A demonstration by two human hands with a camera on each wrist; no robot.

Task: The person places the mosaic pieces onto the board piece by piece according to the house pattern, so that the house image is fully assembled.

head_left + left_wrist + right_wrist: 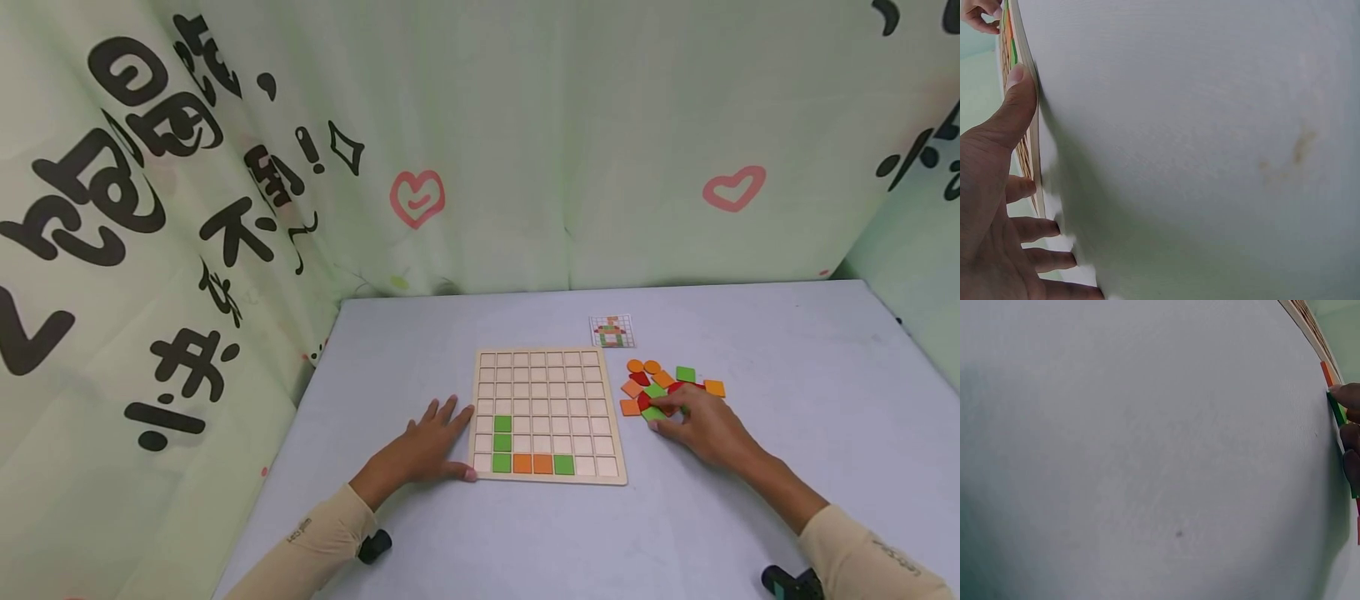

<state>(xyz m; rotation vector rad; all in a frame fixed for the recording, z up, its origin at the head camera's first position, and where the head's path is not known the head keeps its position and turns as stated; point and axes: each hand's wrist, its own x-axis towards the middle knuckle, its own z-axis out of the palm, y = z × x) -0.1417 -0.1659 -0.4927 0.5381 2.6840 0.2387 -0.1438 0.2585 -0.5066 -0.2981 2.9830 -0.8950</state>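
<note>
A wooden grid board (547, 355) lies flat on the table, with several green tiles (502, 443) and two orange tiles (532, 463) in its lower left cells. My left hand (427, 446) rests against the board's left edge, fingers spread; in the left wrist view its thumb (1019, 94) touches the frame. To the right of the board, my right hand (708, 425) is at a loose pile of tiles, thumb and forefinger pinching a green tile (654, 413) at the pile's near edge. In the right wrist view its fingertips (1344, 394) touch a green edge; the other fingers are partly cut off.
The pile holds orange squares (631, 407), orange discs (635, 366), red pieces (640, 379) and another green square (686, 373). A small pattern card (612, 331) lies behind the board. The white table (420, 333) meets a printed curtain (502, 167) at the back and left.
</note>
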